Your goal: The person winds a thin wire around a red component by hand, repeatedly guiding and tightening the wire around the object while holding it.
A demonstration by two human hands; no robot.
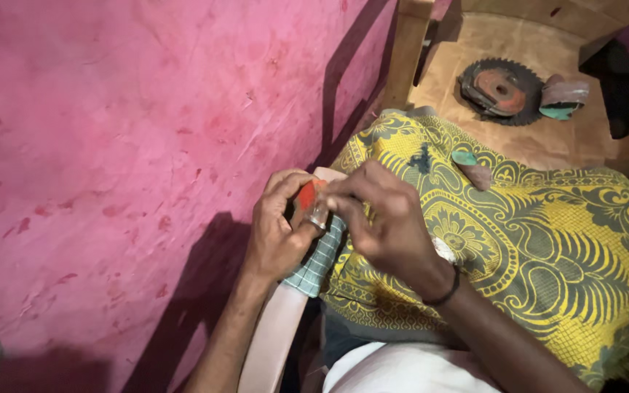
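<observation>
— Is any package, label or sign seen here?

— A small grey-and-teal packet is seen lying on the yellow patterned cloth, and a folded packet in brownish grey with a teal edge is set on the wooden chair seat, touching the toothed saw disc. No print can be made out on either.

— How is the thing in the hands described?

— A small red piece is seen, mostly hidden by fingers; its exact shape cannot be told. A metal ring is seen just below it. It is held over a checked pale-green cloth, at the edge of the lap, just beside the pink wall.

— And the hands?

— The left hand is curled close around the red piece, fingers bent in and pressed together. The right hand is brought against it, fingertips pinched at the red piece. A dark band is worn at the right wrist.
</observation>
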